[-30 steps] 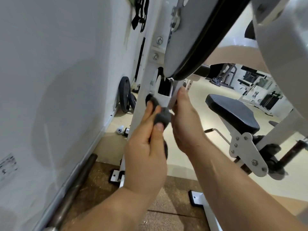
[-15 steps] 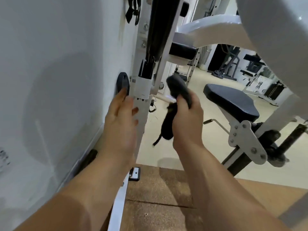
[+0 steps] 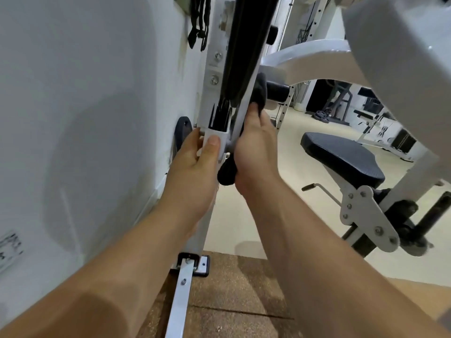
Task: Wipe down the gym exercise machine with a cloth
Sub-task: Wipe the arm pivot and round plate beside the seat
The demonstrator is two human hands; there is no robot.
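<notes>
The cloth (image 3: 260,92) is dark grey, nearly black, soft and bunched into a roll rather than spread flat. We see it in two places: one wad pokes out above the fingertips of the right hand (image 3: 253,152), and the other end bulges out under the heel of that hand. Its long axis runs up and down, tipped a little to the right at the top, in line with the machine's white upright frame (image 3: 207,103). The right hand has its fingers curled round the cloth and holds it against the right edge of that frame, just beside the long black pad (image 3: 244,45).

The left hand (image 3: 192,167) grasps the lower end of the same frame from the other side. Its thumb lies flat on the front face, and its fingers wrap round the left edge.

Just left of the left hand, we see a dark weight plate (image 3: 183,128) leaning against the white wall (image 3: 73,93). Above both hands, black straps (image 3: 199,18) hang on the wall. Below the wrists, a white base bar (image 3: 180,289) is bolted into a black foot on a brown speckled floor mat (image 3: 231,301). Well to the right of the right hand is a dark, textured seat pad (image 3: 341,159) on a white bracket, with a thin crank handle (image 3: 314,187) under it. Above that hand, a curved white arm (image 3: 317,62) of the machine sweeps across.
</notes>
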